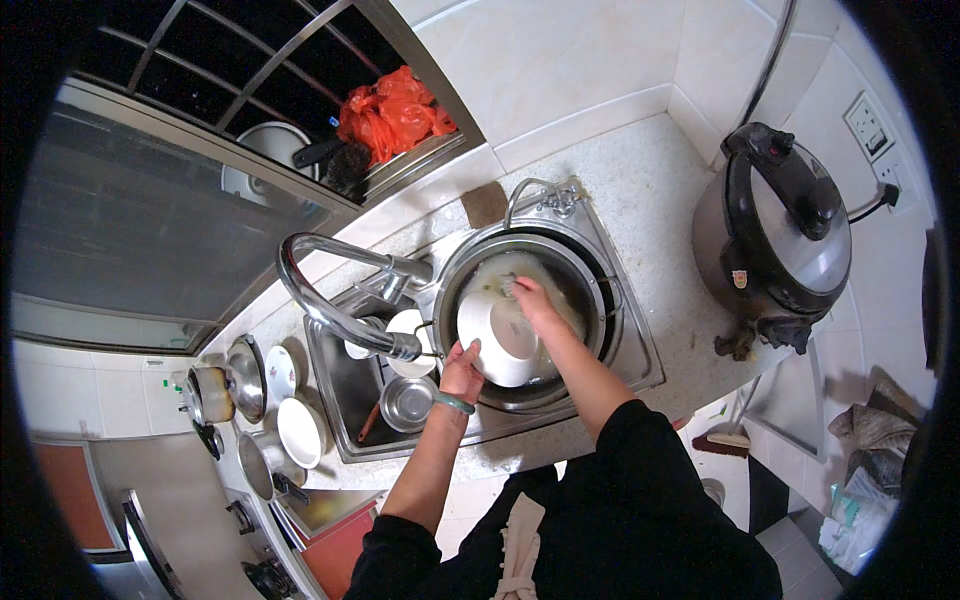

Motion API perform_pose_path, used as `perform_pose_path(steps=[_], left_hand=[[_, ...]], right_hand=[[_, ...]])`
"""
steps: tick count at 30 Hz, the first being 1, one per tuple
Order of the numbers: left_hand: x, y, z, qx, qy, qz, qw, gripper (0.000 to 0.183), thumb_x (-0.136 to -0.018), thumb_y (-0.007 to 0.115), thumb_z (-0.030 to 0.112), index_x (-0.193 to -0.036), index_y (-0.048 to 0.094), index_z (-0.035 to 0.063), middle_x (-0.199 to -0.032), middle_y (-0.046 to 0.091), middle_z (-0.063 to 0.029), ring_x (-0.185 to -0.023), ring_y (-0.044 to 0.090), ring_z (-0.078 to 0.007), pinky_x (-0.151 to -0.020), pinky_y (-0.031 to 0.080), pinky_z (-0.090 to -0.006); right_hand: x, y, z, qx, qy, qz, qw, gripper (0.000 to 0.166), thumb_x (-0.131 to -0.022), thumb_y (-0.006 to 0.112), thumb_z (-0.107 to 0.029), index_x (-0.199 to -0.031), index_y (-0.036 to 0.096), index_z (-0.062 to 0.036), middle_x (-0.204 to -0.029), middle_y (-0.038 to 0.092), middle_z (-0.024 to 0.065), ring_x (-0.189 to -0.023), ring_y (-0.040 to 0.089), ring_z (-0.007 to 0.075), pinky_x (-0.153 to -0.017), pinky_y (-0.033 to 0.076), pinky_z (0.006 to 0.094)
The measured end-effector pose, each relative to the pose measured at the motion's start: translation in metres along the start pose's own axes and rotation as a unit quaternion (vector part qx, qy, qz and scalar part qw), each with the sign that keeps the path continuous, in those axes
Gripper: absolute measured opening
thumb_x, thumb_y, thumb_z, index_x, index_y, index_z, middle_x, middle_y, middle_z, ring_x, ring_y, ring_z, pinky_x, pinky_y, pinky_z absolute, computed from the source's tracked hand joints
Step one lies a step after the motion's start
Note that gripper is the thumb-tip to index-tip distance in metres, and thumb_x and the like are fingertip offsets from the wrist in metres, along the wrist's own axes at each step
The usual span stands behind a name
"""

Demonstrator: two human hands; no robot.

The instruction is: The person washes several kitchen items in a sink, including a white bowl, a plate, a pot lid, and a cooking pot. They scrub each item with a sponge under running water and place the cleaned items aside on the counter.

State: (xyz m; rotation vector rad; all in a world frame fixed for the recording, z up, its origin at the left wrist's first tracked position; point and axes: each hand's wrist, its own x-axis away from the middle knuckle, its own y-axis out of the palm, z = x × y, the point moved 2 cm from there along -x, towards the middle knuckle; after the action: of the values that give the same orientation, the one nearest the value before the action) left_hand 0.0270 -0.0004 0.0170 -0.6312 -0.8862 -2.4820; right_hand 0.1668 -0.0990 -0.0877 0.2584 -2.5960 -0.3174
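My left hand (463,371), with a green bangle (454,403) on the wrist, grips the near-left rim of a white dish (480,341). The dish is tilted over a large steel basin (600,319) of cloudy water (559,281). At the dish's far edge is my right hand (534,301), its fingers around a small greyish scrubber (510,283); its exact kind is hard to tell. The basin sits in the right bowl of a steel sink (637,360). In the left bowl lie a white plate (409,364) and a small steel pot (409,403).
A curved chrome faucet (300,259) arches over the left bowl. Behind the basin is a smaller tap (559,196) beside a brown pad (484,205). An electric pressure cooker (765,247) stands on the right counter. White bowls (301,433) and pots (255,465) crowd the left counter.
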Motion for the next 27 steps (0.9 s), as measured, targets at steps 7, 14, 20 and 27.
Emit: perform_pose_path(steps=[7, 14, 20, 27], left_hand=[[-0.012, -0.016, -0.003, -0.004, 0.014, -0.054, 0.998, 0.022, -0.087, 0.046, 0.006, -0.107, 0.053, 0.0066, -0.106, 0.057, -0.0043, -0.098, 0.054, -0.0165, -0.086, 0.042, -0.0307], [0.008, 0.012, 0.004, -0.093, 0.011, -0.059, 0.994, 0.026, -0.084, 0.049, 0.002, -0.11, 0.053, 0.0055, -0.107, 0.058, -0.0045, -0.099, 0.053, -0.0155, -0.086, 0.042, -0.0305], [0.015, 0.019, 0.006, -0.082, 0.026, -0.059, 0.995, 0.027, -0.084, 0.049, 0.003, -0.111, 0.052, 0.0055, -0.107, 0.058, -0.0044, -0.098, 0.053, -0.0152, -0.087, 0.041, -0.0309], [0.004, 0.028, -0.023, -0.104, 0.136, -0.015, 0.985, 0.022, -0.084, 0.05, 0.003, -0.106, 0.051, 0.0045, -0.101, 0.058, -0.003, -0.092, 0.053, -0.0126, -0.083, 0.041, -0.0282]], right_hand=[[0.111, 0.048, -0.069, 0.353, -0.41, -0.113, 0.834, 0.023, -0.078, 0.054, -0.02, -0.095, 0.059, -0.0063, -0.105, 0.055, 0.0125, -0.106, 0.047, 0.0297, -0.088, 0.038, 0.0421], [0.025, 0.023, -0.054, 0.393, -0.283, -0.094, 0.87, 0.029, -0.085, 0.043, -0.027, -0.1, 0.055, -0.0056, -0.1, 0.056, 0.0163, -0.096, 0.052, 0.0323, -0.086, 0.04, 0.0392], [0.027, -0.026, 0.035, -0.002, 0.123, -0.012, 0.992, 0.056, -0.089, 0.029, -0.049, -0.118, 0.046, -0.0041, -0.113, 0.052, 0.0143, -0.102, 0.051, 0.0274, -0.084, 0.041, 0.0399], [0.092, 0.012, 0.034, -0.279, 0.232, 0.073, 0.929, 0.059, -0.089, 0.029, -0.052, -0.122, 0.042, -0.0046, -0.115, 0.05, 0.0142, -0.101, 0.051, 0.0276, -0.084, 0.041, 0.0426]])
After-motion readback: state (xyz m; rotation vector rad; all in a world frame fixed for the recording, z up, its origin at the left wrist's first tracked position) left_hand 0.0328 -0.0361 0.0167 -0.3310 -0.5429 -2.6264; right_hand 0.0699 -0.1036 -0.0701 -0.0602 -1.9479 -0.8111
